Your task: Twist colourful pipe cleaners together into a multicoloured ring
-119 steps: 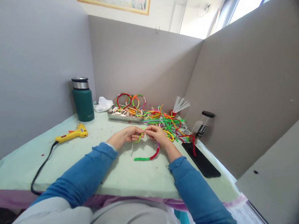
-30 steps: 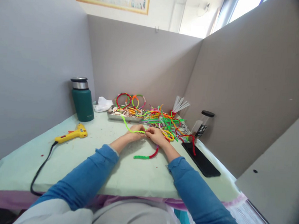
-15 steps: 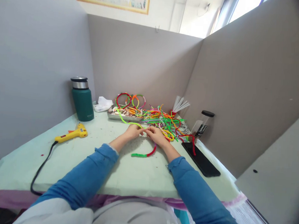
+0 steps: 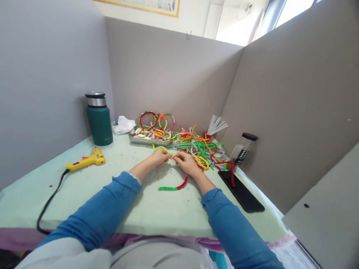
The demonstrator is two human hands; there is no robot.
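Observation:
My left hand [image 4: 159, 157] is closed in a pinch on a yellow-green pipe cleaner [image 4: 162, 148], whose loose end curls above the knuckles. Close beside it, my right hand [image 4: 185, 162] pinches a band of joined pipe cleaners, its fingertips almost meeting the left ones. From under the right hand hangs the band's tail, with a purple bit, a red stretch and a green end [image 4: 167, 188]. Where the yellow-green piece meets the band is hidden by my fingers.
A yellow glue gun [image 4: 86, 161] and a green bottle [image 4: 99, 123] are at left. Behind my hands stand a metal tray [image 4: 150, 141] of shells with pipe-cleaner hoops and a pile of pipe cleaners [image 4: 194, 139]. A black phone [image 4: 243, 193] lies right, near a clear bottle [image 4: 242, 150].
The yellow-green pipe cleaner's long free end, which reached up to the tray, is now drawn in to a short curl by my left hand. The red-green tail has shifted slightly.

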